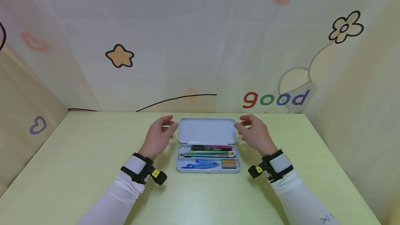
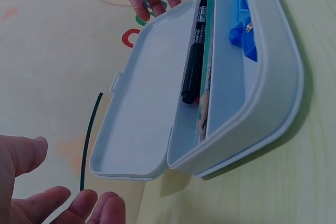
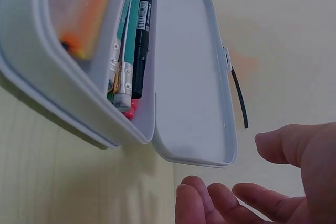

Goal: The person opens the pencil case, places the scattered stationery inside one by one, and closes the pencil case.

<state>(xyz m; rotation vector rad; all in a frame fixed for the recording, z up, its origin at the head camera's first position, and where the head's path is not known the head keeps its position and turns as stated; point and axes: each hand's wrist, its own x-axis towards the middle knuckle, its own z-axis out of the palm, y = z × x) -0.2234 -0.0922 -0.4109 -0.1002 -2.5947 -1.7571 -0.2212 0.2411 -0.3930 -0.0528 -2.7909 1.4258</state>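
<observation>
A pale blue pencil case (image 1: 187, 170) lies with its lid (image 1: 207, 130) swung back toward the wall. Its rear compartment has green pencils (image 1: 206, 153) and a black marker (image 2: 197, 51) among other pens. A blue drawing compass (image 1: 203, 164) and an orange-brown eraser-like block (image 1: 229, 164) lie in the front compartment. My left hand (image 1: 158, 136) is just off the lid's left edge, fingers loosely bent with a gap to the thumb. Beside the lid's right edge is my right hand (image 1: 254, 133), fingers similarly relaxed. Both wrist views show space between fingers and lid; neither hand holds anything.
The pencil case stands on a light yellow-green table (image 1: 93, 162). Behind the table hangs a pale printed cloth (image 1: 187, 44) with a star, a flower and the word "good". Cloth also closes off the left and right sides.
</observation>
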